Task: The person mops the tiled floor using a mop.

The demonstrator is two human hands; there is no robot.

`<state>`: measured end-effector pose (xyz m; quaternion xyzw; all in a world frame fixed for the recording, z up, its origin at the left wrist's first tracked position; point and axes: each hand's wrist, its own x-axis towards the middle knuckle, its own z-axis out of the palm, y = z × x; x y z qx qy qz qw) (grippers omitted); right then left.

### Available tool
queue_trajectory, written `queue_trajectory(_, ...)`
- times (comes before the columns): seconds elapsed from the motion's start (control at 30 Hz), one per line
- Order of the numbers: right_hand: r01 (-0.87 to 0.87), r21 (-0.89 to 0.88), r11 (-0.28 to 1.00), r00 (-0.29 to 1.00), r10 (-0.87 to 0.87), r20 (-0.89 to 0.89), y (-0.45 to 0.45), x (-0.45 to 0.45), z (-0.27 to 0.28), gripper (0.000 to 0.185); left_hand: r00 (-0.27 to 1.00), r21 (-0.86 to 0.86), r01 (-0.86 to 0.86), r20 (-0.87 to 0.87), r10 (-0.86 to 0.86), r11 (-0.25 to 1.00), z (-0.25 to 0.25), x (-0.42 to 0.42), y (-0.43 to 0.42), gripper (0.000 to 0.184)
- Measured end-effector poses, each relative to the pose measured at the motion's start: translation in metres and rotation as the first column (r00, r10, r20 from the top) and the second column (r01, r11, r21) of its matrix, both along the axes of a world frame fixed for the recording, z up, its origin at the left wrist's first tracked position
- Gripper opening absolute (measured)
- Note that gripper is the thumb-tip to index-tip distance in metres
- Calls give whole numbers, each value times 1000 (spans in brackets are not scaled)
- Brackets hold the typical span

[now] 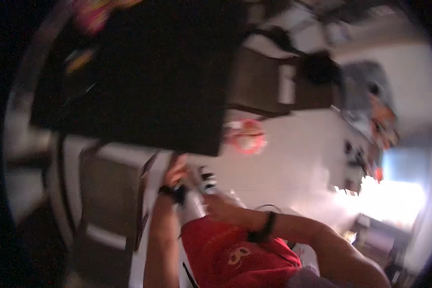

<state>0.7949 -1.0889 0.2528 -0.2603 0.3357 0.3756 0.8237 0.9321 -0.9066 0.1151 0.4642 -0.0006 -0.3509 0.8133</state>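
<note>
Apparently standing between manipulations beside the table (144, 96), with left hand (178, 169) near its edge, right hand (218, 207) by red cloth (225, 245). Cannot tell fingers spread from pinching; too blurred. Probably calls for clearing the nearby chair (109, 185).

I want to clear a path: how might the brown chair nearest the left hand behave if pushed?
The brown chair would probably stay stiff: it looks flat-panelled and straight-edged. It may slide fairly easily, as the pale floor looks smooth, though I can't make out what it stands on.
</note>
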Motion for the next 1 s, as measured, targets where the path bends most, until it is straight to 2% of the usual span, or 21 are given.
queue_trajectory(0.03,-140,-96,985,988,146,57,-10,-18,6,20,996,4,-53,-72,53,999,23,-19,-12,36)
queue_trajectory(0.1,-442,-397,804,832,533,154,-33,-50,37,11,963,19,-169,-210,169,985,68,-59,-40,40)
queue_trajectory(0.13,-500,-503,705,748,644,160,-42,-67,53,10,988,165,-99,-98,117,981,58,-74,-54,33)
queue_trajectory(0.17,-510,-533,675,740,661,129,-47,-77,69,13,995,386,-14,92,-24,922,45,-92,-69,27)
queue_trajectory(0.2,-522,-560,644,731,676,96,-51,-87,87,15,917,623,-21,325,-234,782,25,-107,-84,20)
queue_trajectory(0.23,-512,-644,569,653,745,140,-51,-87,105,18,799,746,-101,455,-394,658,3,-123,-94,14)
queue_trajectory(0.27,-482,-727,490,568,806,166,-50,-86,122,21,605,787,-263,586,-539,559,-30,-143,-110,9)
queue_trajectory(0.3,-416,-804,424,492,849,193,-44,-85,135,24,707,817,-175,492,-507,549,-6,-145,-107,10)
queue_trajectory(0.37,-490,-741,460,597,796,99,-40,-78,157,26,958,739,88,120,-259,667,38,-141,-101,14)
queue_trajectory(0.4,-583,-575,573,729,681,-61,-39,-74,166,26,985,672,170,-112,-128,721,52,-140,-102,18)
queue_trajectory(0.43,-609,-391,690,792,555,-254,-39,-71,170,25,984,667,180,-126,-128,723,60,-139,-105,21)
queue_trajectory(0.47,-617,-478,626,756,640,-137,-45,-71,170,25,980,669,200,-146,-137,715,62,-141,-112,25)
queue_trajectory(0.5,-608,-554,569,698,715,-31,-55,-77,170,24,910,784,16,246,-333,621,38,-159,-120,21)
queue_trajectory(0.6,-626,-454,634,770,594,-233,-75,-94,180,23,864,840,-79,326,-383,537,61,-174,-138,14)
queue_trajectory(0.63,-605,-401,688,786,435,-439,-65,-78,202,23,849,834,-118,367,-381,539,60,-179,-144,12)
queue_trajectory(0.67,-698,-431,572,700,673,-241,-74,-81,204,24,831,827,-157,406,-380,540,58,-185,-151,11)
queue_trajectory(0.73,-640,-346,686,766,533,-360,-84,-92,204,24,928,836,-143,300,-223,530,59,-199,-164,12)
queue_trajectory(0.8,-611,-311,728,777,477,-411,-93,-97,205,24,822,840,-13,318,-473,542,54,-201,-166,17)
queue_trajectory(0.87,-637,-313,704,762,517,-388,-100,-96,203,23,978,758,-25,152,-140,652,70,-201,-172,19)
queue_trajectory(0.93,-629,-292,720,763,502,-408,-112,-103,195,23,933,834,62,146,-328,548,69,-202,-175,21)
queue_trajectory(1.0,-627,-280,727,766,507,-395,-123,-109,189,23,974,829,-43,160,-164,557,68,-210,-187,20)
